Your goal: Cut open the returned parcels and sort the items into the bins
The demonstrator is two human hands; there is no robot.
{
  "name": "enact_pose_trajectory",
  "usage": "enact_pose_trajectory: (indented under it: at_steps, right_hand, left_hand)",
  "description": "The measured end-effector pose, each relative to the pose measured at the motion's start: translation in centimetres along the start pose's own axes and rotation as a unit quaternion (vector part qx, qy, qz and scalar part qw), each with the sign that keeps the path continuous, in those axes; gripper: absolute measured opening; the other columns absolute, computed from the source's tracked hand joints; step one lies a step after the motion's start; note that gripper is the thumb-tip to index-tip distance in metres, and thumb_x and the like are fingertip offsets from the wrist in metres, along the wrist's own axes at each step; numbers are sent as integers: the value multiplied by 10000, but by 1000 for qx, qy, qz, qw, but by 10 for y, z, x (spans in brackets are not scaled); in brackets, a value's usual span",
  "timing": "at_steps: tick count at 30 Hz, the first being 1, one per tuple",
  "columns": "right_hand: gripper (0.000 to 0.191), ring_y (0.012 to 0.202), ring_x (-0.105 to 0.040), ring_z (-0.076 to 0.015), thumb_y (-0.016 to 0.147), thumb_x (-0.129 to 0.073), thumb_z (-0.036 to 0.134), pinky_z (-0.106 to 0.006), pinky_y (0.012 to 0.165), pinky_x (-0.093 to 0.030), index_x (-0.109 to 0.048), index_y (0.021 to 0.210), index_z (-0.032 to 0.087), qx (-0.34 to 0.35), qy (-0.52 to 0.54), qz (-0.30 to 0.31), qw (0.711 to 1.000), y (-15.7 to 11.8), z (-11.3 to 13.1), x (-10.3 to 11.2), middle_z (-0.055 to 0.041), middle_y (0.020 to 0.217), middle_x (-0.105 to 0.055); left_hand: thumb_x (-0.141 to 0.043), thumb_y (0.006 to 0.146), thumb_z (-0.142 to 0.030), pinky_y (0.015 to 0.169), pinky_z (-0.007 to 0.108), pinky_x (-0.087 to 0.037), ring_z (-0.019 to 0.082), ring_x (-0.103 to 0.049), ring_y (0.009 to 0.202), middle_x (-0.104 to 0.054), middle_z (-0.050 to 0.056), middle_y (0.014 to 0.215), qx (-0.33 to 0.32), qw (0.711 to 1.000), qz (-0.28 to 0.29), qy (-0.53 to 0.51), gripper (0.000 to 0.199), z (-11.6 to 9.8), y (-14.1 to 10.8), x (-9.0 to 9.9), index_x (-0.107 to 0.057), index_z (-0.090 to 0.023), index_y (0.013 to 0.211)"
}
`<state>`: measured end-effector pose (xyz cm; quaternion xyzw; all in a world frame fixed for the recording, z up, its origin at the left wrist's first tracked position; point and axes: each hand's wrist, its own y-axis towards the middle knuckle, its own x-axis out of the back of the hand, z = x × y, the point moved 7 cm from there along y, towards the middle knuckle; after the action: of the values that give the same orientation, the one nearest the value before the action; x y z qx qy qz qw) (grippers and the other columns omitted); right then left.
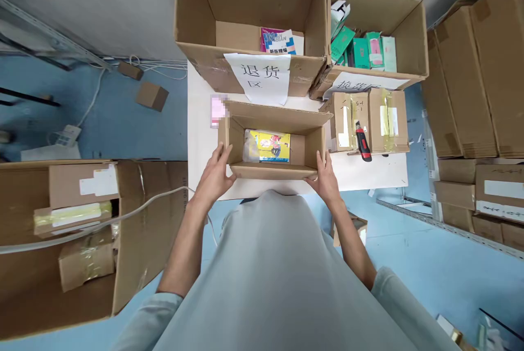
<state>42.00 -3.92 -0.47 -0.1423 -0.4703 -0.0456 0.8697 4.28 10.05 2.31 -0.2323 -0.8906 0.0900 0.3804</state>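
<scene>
In front of my body an open cardboard box is on the white table. Inside it lies a yellow illustrated booklet, with something translucent over its left end. My left hand grips the box's left end at the near corner. At the opposite end, my right hand has its fingers on the outer wall and its thumb at the near edge. Just beyond the box's left corner a pink card shows, partly blurred. A red and black utility knife rests on taped cartons to the right.
Behind stand a large open carton holding books and another carton holding green boxes. Taped small cartons sit at the right of the table. A big carton with parcels is at left, crossed by a white cable. Shelved boxes stand right.
</scene>
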Motion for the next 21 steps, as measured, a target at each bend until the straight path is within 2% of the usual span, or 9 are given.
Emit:
enact_pose_trajectory:
  at_steps: [2, 5, 7, 8, 9, 11, 14, 17, 21]
  right_hand:
    - [1161, 1802, -234, -442, 960, -902, 499, -634, 1347, -481, -246, 1877, 223, -4, 14, -6, 1000, 1, 0, -5, -223, 1956, -121]
    - [1119, 1796, -248, -448, 973, -890, 432, -639, 1348, -482, -263, 1873, 207, 1, 22, -6, 1000, 0, -2, -7, -227, 1952, -143]
    - [1110, 1795, -252, -448, 975, -885, 399, -636, 1351, -479, -263, 1872, 198, 0, 23, -7, 1000, 0, -3, -7, -230, 1951, -148]
    - [1110, 1794, -255, -446, 974, -884, 389, -633, 1354, -478, -260, 1873, 200, 0, 24, -9, 1000, -1, -3, -7, -227, 1951, -153]
    - [1113, 1794, -257, -443, 973, -884, 381, -630, 1355, -478, -256, 1875, 207, 1, 26, -11, 1000, -1, -2, -7, -221, 1951, -159]
    - [1118, 1794, -260, -441, 974, -879, 366, -632, 1356, -477, -240, 1880, 224, 4, 26, -10, 1000, -1, 0, -8, -210, 1953, -160]
    - [1118, 1790, -268, -452, 986, -855, 337, -655, 1350, -477, -202, 1888, 231, 3, 18, -1, 1000, -2, 1, -10, -211, 1957, -140]
    - [1114, 1782, -295, -456, 996, -836, 299, -651, 1331, -503, -178, 1893, 237, 4, 14, 5, 1000, -2, 2, -13, -214, 1956, -147]
    - [1111, 1773, -328, -441, 1016, -808, 260, -613, 1301, -546, -134, 1899, 252, 13, 1, 6, 1000, -2, 5, -14, -204, 1956, -156]
  left_hand:
    - [-807, 901, -277, 1422, 656, -326, 469, -340, 1743, -351, 189, 1871, -5, 999, -35, 16, 921, -10, 2, 6, -471, -236, 1757]
    - [-752, 951, -263, 1428, 635, -318, 464, -398, 1700, -440, 183, 1807, -55, 995, -72, 30, 820, -36, 17, 8, -506, -224, 1733]
    - [-731, 953, -231, 1401, 615, -366, 460, -494, 1628, -466, 178, 1784, -70, 996, -40, 35, 812, -50, 43, -9, -509, -236, 1734]
    - [-743, 931, -211, 1368, 616, -407, 468, -555, 1570, -479, 190, 1766, -54, 998, -6, 40, 837, -52, 61, -23, -509, -238, 1734]
    - [-779, 886, -188, 1335, 622, -437, 496, -586, 1529, -497, 228, 1733, -15, 998, 29, 50, 867, -51, 81, -39, -532, -209, 1716]
    - [-876, 782, -159, 1303, 622, -444, 547, -565, 1533, -478, 303, 1721, 110, 986, 95, 77, 901, -37, 120, -72, -600, -149, 1639]
    - [-990, 683, -179, 1252, 662, -459, 582, -517, 1562, -432, 406, 1725, 190, 969, 124, 99, 986, -25, 165, -105, -602, -67, 1583]
    - [-1067, 631, -218, 1253, 666, -458, 560, -438, 1630, -415, 426, 1739, 236, 954, 142, 116, 1092, -9, 185, -122, -561, -61, 1587]
    - [-1110, 554, -185, 1231, 567, -501, 521, -471, 1621, -454, 395, 1716, 270, 941, 159, 130, 1186, 9, 192, -133, -534, -81, 1586]
